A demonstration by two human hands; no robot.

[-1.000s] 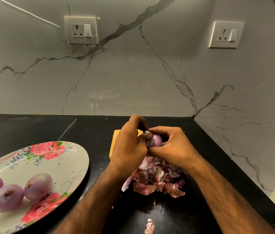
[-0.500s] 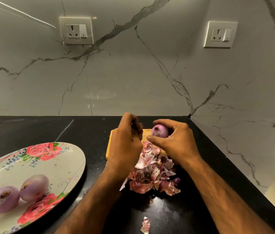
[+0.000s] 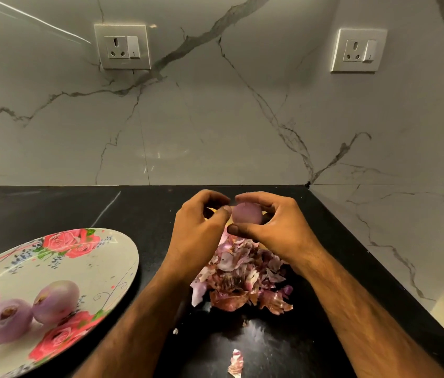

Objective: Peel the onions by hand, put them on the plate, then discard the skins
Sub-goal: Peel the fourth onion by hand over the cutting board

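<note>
While the right hand [image 3: 278, 227] grips an onion [image 3: 246, 213] between thumb and curled fingers, above the far end of the heap of skins [image 3: 242, 279], I note the left hand [image 3: 199, 230] just beside it. Its fingers are curled and its thumb tip is against the onion's left side; whether it pinches anything I cannot tell. The heap lies on the black tabletop [image 3: 51, 205]. A flowered plate [image 3: 100, 263] at near left carries three peeled onions [image 3: 55, 301]. One loose scrap [image 3: 235, 361] lies nearer, apart from the heap.
</note>
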